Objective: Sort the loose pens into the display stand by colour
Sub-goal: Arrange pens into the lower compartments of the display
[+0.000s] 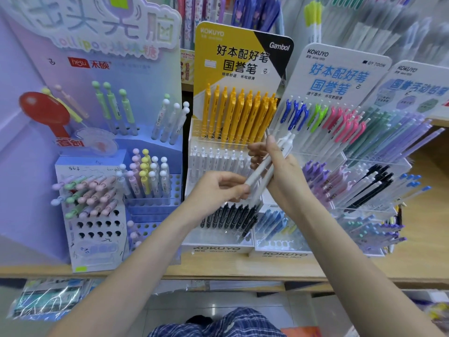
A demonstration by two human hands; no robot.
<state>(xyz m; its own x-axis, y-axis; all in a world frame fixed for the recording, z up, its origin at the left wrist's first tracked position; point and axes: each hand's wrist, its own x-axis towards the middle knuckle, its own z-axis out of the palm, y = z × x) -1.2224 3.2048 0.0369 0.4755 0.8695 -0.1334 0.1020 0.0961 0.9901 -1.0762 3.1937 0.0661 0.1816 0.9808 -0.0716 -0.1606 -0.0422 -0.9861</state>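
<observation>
Two white pens (pixel 268 164) held up in front of the yellow-headed display stand (pixel 240 69), slanted, clip ends up-right, tips down-left. Right hand (pixel 279 171) has them: fingers curled round the barrels from behind, thumb up along the front near the clips. Left hand (pixel 218 188) pinches the lower end of the pens, fingertips closed on the tips, knuckles toward camera. Both forearms come up from the bottom of the view and converge at the pens, right wrist bent inward, back of hand toward camera. Behind the hands: stand's row of yellow pens (pixel 238 113) on top, white pens' row (pixel 216 159) just left of the right hand, black pens (pixel 230 215) below the left hand. All on a wooden shelf (pixel 243 268).
</observation>
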